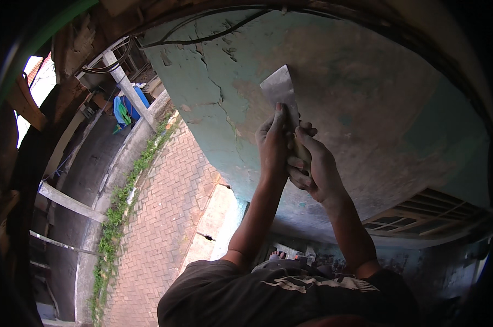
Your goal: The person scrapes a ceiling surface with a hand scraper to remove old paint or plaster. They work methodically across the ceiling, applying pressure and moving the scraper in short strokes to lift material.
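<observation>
Both my arms reach up toward a wall of flaking pale green paint with bare brownish patches. A wide-bladed scraper is in my hands, its metal blade at the wall; whether the edge touches is hard to tell. My left hand grips it near the base of the blade, thumb laid along the metal. Lower down, my right hand is wrapped round the handle. Grey dust coats the fingers of both hands. Cracks and lifted paint run down the wall left of the blade.
Dark cables run along the wall's upper edge. At lower right is a slatted wooden window frame. Far below on the left lie a brick-paved path, a strip of weeds and a blue barrel. My bare foot shows below.
</observation>
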Available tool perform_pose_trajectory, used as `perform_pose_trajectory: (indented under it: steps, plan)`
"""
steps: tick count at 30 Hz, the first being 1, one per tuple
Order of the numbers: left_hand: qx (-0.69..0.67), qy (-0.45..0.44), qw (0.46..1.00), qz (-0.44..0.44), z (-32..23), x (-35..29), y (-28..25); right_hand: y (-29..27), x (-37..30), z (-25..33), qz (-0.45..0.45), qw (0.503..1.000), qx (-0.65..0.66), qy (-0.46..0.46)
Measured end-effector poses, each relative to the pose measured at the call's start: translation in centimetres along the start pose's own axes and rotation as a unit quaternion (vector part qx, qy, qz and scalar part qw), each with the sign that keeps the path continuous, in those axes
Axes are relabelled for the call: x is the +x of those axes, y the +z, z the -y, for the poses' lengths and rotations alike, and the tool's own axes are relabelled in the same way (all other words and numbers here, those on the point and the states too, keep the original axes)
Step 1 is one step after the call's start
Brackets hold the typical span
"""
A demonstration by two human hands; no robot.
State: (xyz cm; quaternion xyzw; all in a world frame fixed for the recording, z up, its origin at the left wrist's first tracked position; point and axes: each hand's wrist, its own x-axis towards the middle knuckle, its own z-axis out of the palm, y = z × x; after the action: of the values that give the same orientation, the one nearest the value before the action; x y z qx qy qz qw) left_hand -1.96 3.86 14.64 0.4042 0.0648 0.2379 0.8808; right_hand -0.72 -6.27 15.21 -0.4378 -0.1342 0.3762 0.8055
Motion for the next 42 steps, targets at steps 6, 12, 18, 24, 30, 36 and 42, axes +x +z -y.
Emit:
perform_pose_trajectory:
  steps: [6, 12, 18, 24, 30, 36, 42]
  plan:
    - [0.084, -0.019, 0.995, -0.042, -2.2, 1.2, -0.3, 2.6, -0.4, -0.3, 0.003, 1.0, -0.012, -0.017]
    - [0.081, -0.004, 0.995, -0.055, -3.8, 1.1, 0.9, 2.2, 1.4, 0.1, 0.017, 0.998, -0.038, -0.04]
    - [0.129, 0.078, 0.988, -0.024, -2.5, 2.4, -0.3, 3.0, 0.3, 0.5, 0.029, 0.998, -0.036, -0.052]
    - [0.076, 0.003, 0.995, -0.058, -3.2, 1.5, 1.3, 1.8, 0.9, 0.4, 0.002, 0.998, -0.048, -0.039]
    - [0.017, 0.059, 0.996, -0.07, -4.0, 3.2, 2.0, 2.5, 2.3, 2.2, 0.06, 0.994, -0.07, -0.056]
    - [0.22, 0.036, 0.969, -0.105, -4.4, 2.2, 1.6, 3.9, 0.9, 1.7, 0.029, 0.997, -0.045, -0.051]
    - [0.18, 0.047, 0.978, -0.095, -7.1, 3.8, 1.5, 5.4, 3.4, 3.5, 0.088, 0.992, -0.075, -0.048]
